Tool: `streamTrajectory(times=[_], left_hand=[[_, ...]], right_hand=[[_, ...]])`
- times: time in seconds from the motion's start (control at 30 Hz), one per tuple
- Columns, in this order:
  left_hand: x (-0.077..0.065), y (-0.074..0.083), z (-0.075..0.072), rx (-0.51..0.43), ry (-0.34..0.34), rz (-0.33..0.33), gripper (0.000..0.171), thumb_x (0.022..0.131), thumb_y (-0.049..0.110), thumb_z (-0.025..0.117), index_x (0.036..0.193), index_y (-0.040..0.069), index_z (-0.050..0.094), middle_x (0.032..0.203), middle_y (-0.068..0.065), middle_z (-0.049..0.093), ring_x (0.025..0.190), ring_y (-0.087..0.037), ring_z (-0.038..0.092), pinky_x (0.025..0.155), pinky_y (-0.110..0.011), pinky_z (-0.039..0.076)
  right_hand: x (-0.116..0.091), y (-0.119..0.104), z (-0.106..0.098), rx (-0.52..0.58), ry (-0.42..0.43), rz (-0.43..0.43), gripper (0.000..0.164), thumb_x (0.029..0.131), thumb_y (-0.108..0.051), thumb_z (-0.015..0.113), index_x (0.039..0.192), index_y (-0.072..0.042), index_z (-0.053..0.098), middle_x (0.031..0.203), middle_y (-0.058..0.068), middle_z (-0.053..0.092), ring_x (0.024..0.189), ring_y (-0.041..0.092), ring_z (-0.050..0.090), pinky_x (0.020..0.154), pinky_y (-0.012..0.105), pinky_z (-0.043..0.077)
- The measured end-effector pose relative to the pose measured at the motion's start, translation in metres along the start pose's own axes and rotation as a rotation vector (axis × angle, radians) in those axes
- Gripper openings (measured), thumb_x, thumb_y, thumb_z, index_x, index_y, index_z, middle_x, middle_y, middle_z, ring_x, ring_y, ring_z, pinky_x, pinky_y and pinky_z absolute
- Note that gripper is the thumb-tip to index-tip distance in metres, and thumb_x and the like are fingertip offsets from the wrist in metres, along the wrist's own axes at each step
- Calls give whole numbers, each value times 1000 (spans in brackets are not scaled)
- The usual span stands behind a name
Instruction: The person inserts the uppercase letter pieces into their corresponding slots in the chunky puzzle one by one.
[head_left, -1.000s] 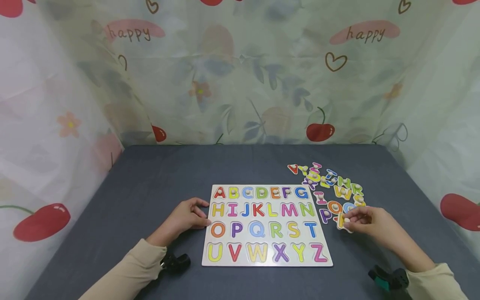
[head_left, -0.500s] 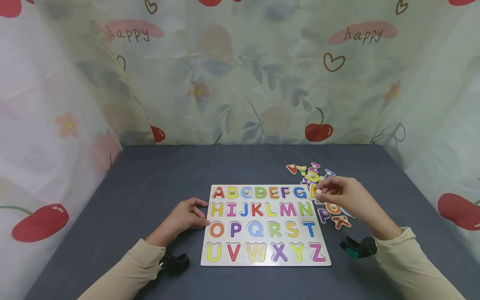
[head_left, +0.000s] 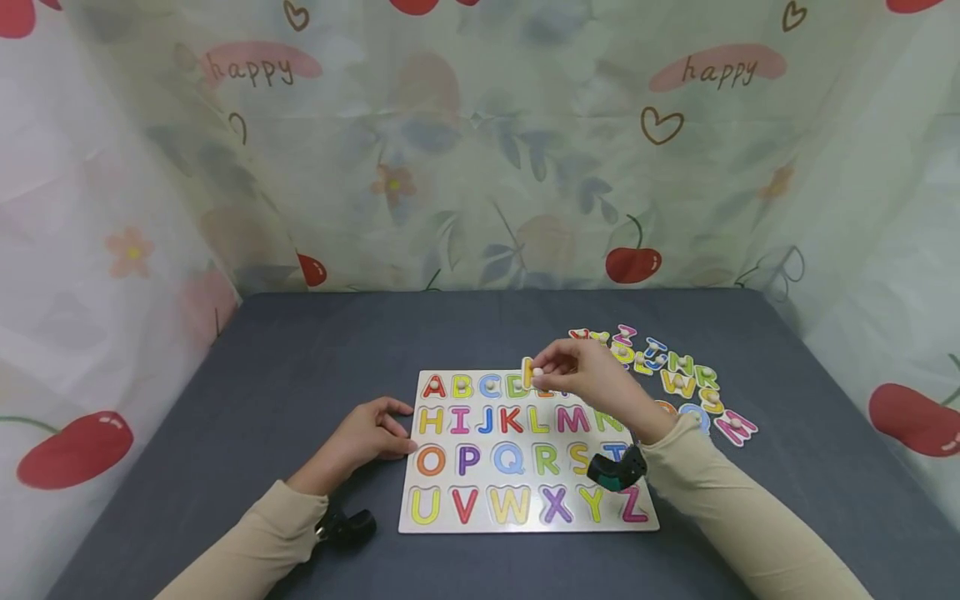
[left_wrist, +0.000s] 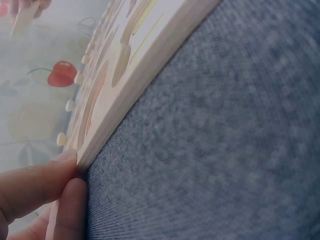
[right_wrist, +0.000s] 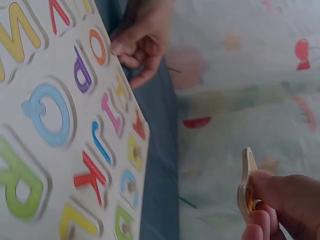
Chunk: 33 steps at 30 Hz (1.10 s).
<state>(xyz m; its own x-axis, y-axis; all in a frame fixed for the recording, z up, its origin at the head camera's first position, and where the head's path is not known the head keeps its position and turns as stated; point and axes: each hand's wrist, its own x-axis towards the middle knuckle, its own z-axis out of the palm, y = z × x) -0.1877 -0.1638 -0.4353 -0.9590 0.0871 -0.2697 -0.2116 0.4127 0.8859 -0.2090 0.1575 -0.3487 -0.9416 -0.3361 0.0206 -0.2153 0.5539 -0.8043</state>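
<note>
A white alphabet puzzle board (head_left: 483, 527) lies flat on the table. Knobbed letter pieces fill visible slots in its top row, such as the A piece (head_left: 434, 386); the lower rows show recessed letter shapes. My right hand (head_left: 588, 373) pinches a yellow letter piece (head_left: 527, 373) by its knob, tilted nearly edge-on above the top row. From the right wrist, that piece appears at lower right between thumb and fingers. My left hand (head_left: 367, 432) touches the board's left edge with thumb and fingertip. The right hand hides part of the upper right board.
Loose letter pieces lie scattered right of and behind the board, among them a pink M (head_left: 736, 427), a yellow W (head_left: 678, 383) and a green R (head_left: 706, 377). A dark cloth (head_left: 337, 342) covers the table. Printed curtains (head_left: 480, 200) hang behind and at the sides.
My right hand has lifted the yellow letter piece from the pile at the right and carried it leftward over the board's top row. The left hand stays at the board's edge.
</note>
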Motion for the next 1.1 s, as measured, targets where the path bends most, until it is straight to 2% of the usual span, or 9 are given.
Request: streamTrajectory(times=[0.37,0.63,0.83,1.1], left_hand=[[0,2,0,-4,-11,-11,55,66,4,82,114,2,56,77,-11,57,64,-17,60,61,-31,54],[3,-1,0,-18,-6,-13,54,66,2,82,114,2,56,76,-11,58,63,-17,60,61,-31,54],[3,-2,-1,-30,-12,-12,54,66,1,81,113,2,56,76,-11,58,63,-17,61,62,-31,55],[4,-3,-1,-44,-23,2,54,66,-1,81,114,1,56,75,-10,58,63,-16,61,61,-31,55]], right_hand=[[34,-8,67,51,-59,-8,13,78,-20,75,88,-15,68,78,-1,62,70,16,57,61,27,47],[54,-16,105,61,-91,-29,13,77,-18,76,86,-15,68,75,-3,62,66,11,56,58,24,45],[62,-20,127,44,-97,-50,13,76,-13,76,86,-11,68,74,-4,61,64,7,54,57,20,44],[65,-17,143,24,-108,-3,12,73,-7,77,81,-9,68,67,-4,60,55,4,50,50,18,40]])
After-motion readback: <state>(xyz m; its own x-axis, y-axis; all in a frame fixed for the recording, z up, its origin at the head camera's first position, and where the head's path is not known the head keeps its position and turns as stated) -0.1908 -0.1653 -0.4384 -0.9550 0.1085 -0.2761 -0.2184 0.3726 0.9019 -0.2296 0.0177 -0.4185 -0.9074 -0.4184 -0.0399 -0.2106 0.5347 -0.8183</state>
